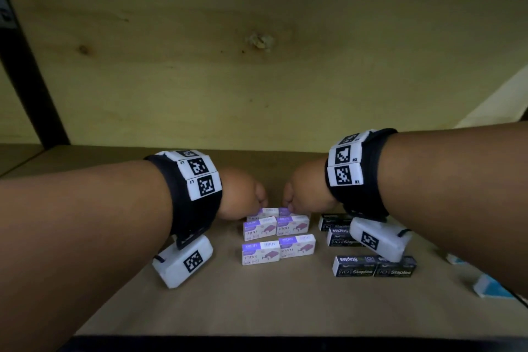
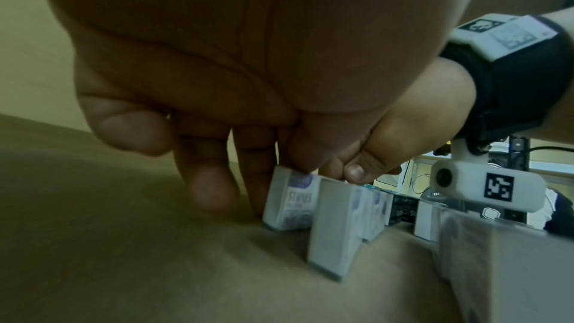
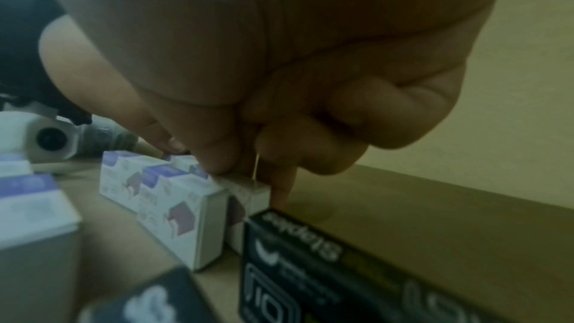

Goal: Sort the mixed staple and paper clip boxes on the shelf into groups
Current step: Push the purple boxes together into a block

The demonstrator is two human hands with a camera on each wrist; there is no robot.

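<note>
the staple boxes in the middle group (image 1: 278, 237) are white with a purple band along the top and a dark maroon staple drawing on the front. the boxes to their right (image 1: 374, 266) are black with pale lettering. at the far right edge lie blue and white boxes (image 1: 485, 287). the shelf board (image 1: 257, 303) is tan, the back panel (image 1: 200, 51) yellowish wood with dark knots. both wristbands (image 1: 197, 188) are black, carrying white tiles printed with black square codes.

head high, wrists low, sharing boxes (image 1: 278, 233)
</note>
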